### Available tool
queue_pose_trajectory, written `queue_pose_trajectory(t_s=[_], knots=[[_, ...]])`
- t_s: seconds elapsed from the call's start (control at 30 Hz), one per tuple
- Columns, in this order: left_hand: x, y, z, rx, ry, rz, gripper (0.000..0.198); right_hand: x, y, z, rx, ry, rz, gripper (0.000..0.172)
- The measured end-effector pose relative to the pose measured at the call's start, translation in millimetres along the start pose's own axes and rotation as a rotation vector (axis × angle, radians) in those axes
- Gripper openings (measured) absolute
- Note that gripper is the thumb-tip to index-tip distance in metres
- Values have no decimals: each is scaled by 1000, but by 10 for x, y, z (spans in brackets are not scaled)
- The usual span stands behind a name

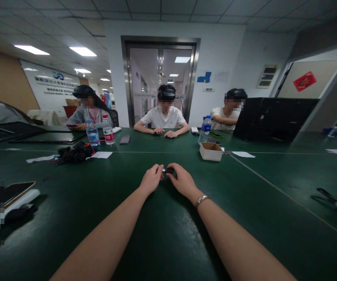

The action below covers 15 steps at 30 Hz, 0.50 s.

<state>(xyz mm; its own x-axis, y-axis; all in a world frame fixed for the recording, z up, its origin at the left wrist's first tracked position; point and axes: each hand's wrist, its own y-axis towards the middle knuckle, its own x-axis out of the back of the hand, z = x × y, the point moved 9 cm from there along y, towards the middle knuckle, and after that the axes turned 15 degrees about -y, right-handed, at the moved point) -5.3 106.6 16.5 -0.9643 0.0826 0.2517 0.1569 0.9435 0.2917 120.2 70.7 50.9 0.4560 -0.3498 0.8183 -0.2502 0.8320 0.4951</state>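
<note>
My left hand (152, 179) and my right hand (182, 180) meet over the dark green table (162, 234), both arms stretched forward. Between their fingertips sits a small dark object with a pale tip (167, 170); I cannot name it. Both hands are closed, pinching it from either side. A thin bracelet (201, 200) circles my right wrist.
An open cardboard box (211, 151) stands beyond my hands to the right. Water bottles (92, 132), a heap of black items (74, 152) and paper slips (101, 155) lie at left. A phone (18, 190) rests near left. Three people sit across the table; a black laptop (270, 117) stands at right.
</note>
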Motion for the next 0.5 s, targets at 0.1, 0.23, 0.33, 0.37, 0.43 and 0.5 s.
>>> queue_pose_trajectory(t_s=[0.1,0.23,0.33,0.37,0.43,0.5], knots=[[2,-7,-3,8,9,0,48,0,-2,9,6,8,3,21],[4,-15,-13,5,1,-2,53,-1,-4,16,10,7,3,21],[8,-11,2,18,2,-9,57,-3,-5,38,29,15,6,21],[12,-8,10,25,5,-13,59,-4,-5,45,34,15,10,21],[21,-2,24,39,11,-19,61,-3,-8,52,37,5,19,21],[28,0,33,53,14,-20,62,-4,-12,58,38,-12,30,21]])
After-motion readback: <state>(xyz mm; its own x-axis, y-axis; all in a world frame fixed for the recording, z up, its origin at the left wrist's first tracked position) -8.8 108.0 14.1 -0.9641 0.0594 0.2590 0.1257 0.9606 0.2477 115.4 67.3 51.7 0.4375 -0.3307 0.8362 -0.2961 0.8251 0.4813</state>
